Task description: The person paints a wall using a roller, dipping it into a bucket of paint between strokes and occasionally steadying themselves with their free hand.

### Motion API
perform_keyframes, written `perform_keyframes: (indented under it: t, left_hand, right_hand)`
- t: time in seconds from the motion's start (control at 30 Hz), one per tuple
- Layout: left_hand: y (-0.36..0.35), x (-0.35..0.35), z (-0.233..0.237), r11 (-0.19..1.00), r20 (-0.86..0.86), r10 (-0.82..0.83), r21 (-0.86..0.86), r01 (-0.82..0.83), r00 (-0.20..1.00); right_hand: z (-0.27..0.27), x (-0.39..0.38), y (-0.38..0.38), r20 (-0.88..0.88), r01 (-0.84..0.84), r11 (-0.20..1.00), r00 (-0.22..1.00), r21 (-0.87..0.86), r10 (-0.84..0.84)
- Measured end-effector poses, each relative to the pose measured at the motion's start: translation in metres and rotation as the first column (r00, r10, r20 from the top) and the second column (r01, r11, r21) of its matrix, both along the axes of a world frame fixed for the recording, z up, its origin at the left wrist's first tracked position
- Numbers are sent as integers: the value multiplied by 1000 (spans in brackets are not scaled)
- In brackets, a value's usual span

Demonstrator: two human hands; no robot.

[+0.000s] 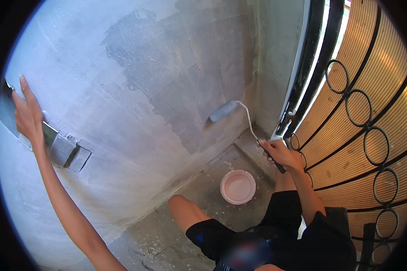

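Note:
My right hand point(278, 153) is closed round the dark handle of a paint roller point(223, 111). The roller's pale, fuzzy sleeve lies against the lower part of the grey wall point(122, 113), near the corner. A bent white wire frame joins sleeve and handle. Far to the left, my left hand point(28, 113) rests on the wall at the edge of a recess point(64, 149), thumb stretched out; some of its fingertips are hidden there. On the floor between my knees stands a round tub point(238, 187) with pale pinkish-white liquid inside.
A metal gate point(362, 113) with black bars, rings and ribbed tan panels stands close on my right. Paint specks dot the concrete floor point(167, 244). Darker, uneven patches point(176, 54) show on the wall. A low ledge point(253, 153) runs along the corner.

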State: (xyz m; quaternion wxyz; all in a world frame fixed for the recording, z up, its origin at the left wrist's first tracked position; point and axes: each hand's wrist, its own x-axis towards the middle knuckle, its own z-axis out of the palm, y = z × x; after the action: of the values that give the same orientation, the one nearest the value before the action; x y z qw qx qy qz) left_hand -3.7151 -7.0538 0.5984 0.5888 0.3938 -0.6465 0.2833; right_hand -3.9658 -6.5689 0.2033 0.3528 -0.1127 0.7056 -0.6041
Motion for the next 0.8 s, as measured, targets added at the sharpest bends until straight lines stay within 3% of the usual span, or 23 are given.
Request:
perform_keyframes:
  t: [0.07,0.3,0.4,0.57,0.7,0.8]
  left_hand:
    - [-5,-1,-1,999,1,-9,-47,9,1000]
    - [16,-4,1,999,-2,-21,47,21,1000]
    - [12,-1,2,997,4,-9,77,9,1000]
    - [-2,1,1,1000,1,5,14,-5,1000]
    - [-8,2,1,1000,1,-6,-7,6,1000]
    - [-8,4,2,1000,12,4,22,-4,1000]
  right_hand:
    - [-10,0,-2,-106,8,1000,994,20,-6]
    - [-81,5,-7,-75,-48,986,995,160,61]
    - [-67,-1,-1,-40,-52,987,997,152,58]
    - [9,-9,6,163,-30,998,986,-63,40]
    - [40,-7,4,114,22,996,993,-87,-12]
    - [28,-9,3,69,16,997,998,-69,-11]
